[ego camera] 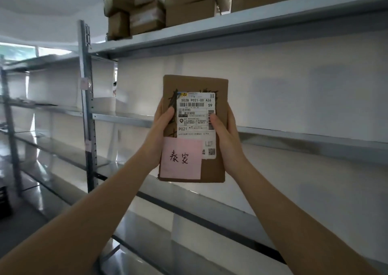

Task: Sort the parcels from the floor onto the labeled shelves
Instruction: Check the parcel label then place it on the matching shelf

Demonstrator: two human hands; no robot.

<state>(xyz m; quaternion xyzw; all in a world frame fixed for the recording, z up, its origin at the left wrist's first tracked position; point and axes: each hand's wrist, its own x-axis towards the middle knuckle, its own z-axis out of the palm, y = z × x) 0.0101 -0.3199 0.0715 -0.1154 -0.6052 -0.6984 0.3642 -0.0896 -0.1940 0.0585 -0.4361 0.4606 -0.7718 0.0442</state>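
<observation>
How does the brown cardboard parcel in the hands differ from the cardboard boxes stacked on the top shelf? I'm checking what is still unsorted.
The brown cardboard parcel is held up between the left hand and right hand; the stacked cardboard boxes rest on the grey metal top shelf. The parcel shows a white shipping label and pink handwritten note; no pink notes show on the boxes. Both are brown cardboard.

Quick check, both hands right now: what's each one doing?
Left hand: closed on the left edge of the cardboard parcel, thumb on its face.
Right hand: closed on the parcel's right edge, thumb on the shipping label.
</observation>
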